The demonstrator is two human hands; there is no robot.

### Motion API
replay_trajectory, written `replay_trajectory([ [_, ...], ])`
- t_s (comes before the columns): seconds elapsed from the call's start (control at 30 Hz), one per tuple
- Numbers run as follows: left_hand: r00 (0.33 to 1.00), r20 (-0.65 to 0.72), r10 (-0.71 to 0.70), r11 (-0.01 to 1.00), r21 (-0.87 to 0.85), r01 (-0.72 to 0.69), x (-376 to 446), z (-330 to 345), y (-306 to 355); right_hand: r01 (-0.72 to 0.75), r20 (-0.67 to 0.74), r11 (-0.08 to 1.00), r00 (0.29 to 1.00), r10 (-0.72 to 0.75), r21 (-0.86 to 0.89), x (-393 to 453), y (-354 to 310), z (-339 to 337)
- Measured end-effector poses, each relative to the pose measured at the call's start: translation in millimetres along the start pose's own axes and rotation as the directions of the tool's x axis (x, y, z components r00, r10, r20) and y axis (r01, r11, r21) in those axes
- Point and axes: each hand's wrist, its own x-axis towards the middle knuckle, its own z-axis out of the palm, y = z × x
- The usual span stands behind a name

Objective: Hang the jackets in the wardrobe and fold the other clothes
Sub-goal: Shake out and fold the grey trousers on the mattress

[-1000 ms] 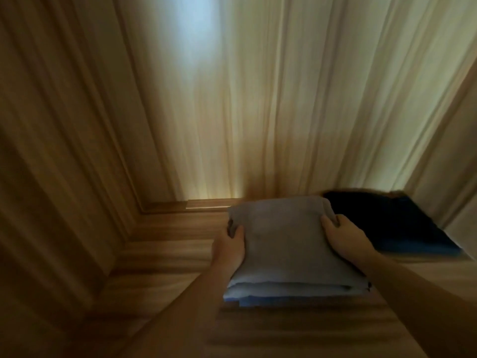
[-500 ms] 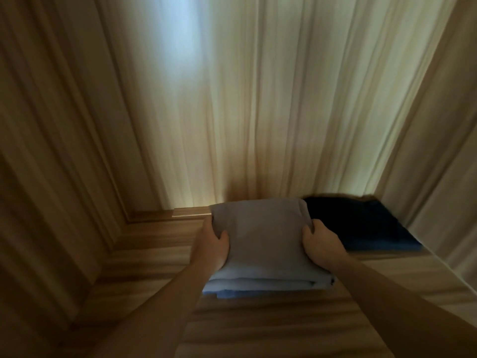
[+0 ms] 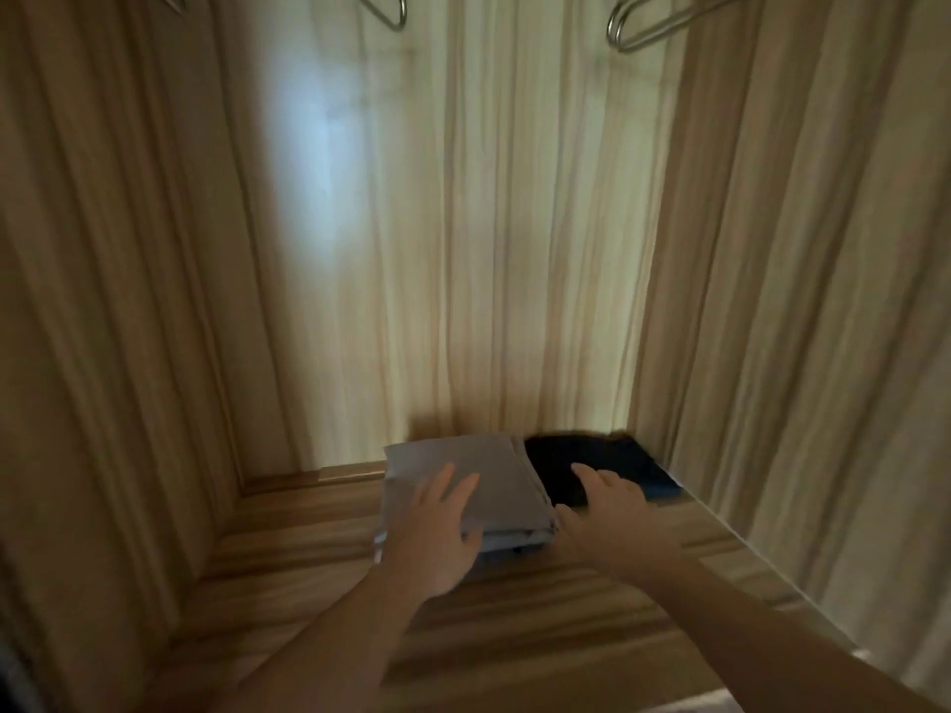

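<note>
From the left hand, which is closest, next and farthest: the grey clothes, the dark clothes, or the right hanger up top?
1. Grey clothes: under the left hand, in the middle.
2. Dark clothes: beside them, right corner.
3. Hanger: high up, top right.

There is one view only, from the person's head, looking forward and down into the wardrobe (image 3: 514,249). It sits close: both forearms reach in from the bottom edge, the floor board (image 3: 309,532) fills the lower part, and hanger ends (image 3: 638,28) just show along the top edge.
</note>
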Motion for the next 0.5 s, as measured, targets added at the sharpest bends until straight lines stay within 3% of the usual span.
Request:
replay_trajectory([
  [0.27, 0.982, 0.048, 0.185, 0.983, -0.020, -0.184, -65.7, -43.4, 63.0, -0.048, -0.030, 0.994, 0.998, 0.046, -0.095, -118.5, 44.2, -60.6],
  [0.5, 0.924, 0.062, 0.378, 0.919, -0.145, -0.366, -78.7, -49.1, 125.7, -0.252, -0.132, 0.953, 0.964, 0.232, -0.169, -207.8, 61.1, -107.4],
])
